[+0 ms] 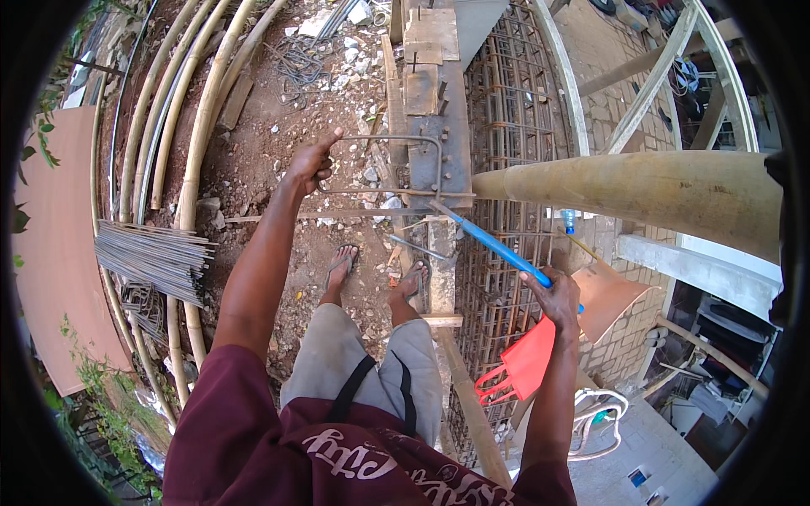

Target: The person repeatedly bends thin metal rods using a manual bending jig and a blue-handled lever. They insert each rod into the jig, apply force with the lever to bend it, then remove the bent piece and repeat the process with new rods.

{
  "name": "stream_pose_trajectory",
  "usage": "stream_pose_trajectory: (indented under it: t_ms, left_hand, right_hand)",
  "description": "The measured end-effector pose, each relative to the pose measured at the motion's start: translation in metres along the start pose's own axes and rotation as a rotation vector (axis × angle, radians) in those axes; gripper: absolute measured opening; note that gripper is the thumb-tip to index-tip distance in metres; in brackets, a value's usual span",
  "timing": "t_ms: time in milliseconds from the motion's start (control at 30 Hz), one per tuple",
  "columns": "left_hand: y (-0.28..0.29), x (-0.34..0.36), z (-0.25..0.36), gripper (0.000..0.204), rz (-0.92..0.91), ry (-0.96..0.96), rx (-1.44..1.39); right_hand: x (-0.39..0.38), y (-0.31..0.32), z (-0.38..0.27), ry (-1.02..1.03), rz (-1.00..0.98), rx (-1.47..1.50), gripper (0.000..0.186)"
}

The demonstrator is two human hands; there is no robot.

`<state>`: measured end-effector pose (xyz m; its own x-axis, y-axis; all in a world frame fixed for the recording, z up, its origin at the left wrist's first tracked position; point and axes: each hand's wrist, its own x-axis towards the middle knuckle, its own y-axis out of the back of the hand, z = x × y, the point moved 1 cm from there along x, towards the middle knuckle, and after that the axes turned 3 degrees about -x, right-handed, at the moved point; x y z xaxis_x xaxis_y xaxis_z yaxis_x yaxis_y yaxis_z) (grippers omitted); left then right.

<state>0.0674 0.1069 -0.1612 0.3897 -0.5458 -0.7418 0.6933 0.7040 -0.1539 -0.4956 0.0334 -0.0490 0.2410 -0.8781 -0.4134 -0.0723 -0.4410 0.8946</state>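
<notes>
My left hand (312, 162) is closed round the left end of a bent steel rod (380, 137), shaped into a nearly complete rectangle. The rod's right side lies over a dark metal plate (456, 101) with upright pegs, fixed on a wooden beam. In my right hand (553, 293) is the end of a blue-handled rebar bending bar (496, 246). Its metal head meets the lower side of the rod at the plate's near edge; the exact grip there is too small to make out.
Long rusty rebar cages (515, 110) run along the beam's right. A thick bamboo pole (641, 190) crosses at the right. Cut rods (156, 253) lie in a bundle by bamboo poles (207, 110) on the left. A red bag (525, 363) hangs near my right forearm.
</notes>
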Motion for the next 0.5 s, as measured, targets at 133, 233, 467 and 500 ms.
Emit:
stream_pose_trajectory:
  t_ms: [133, 233, 467, 500]
  left_hand:
    - [0.0, 0.004, 0.005, 0.032, -0.067, -0.06, 0.132]
    - [0.004, 0.015, -0.002, 0.033, -0.049, -0.093, 0.123]
    - [0.001, 0.022, -0.011, 0.037, 0.016, -0.158, 0.13]
    - [-0.002, 0.02, -0.012, 0.039, 0.034, -0.16, 0.128]
  right_hand:
    - [-0.005, -0.005, 0.001, -0.057, -0.015, 0.035, 0.068]
    - [-0.026, -0.006, -0.044, -0.187, 0.105, 0.052, 0.068]
    - [-0.127, -0.159, -0.165, -0.613, 0.287, 0.49, 0.067]
    - [-0.134, -0.171, -0.156, -0.605, 0.278, 0.573, 0.067]
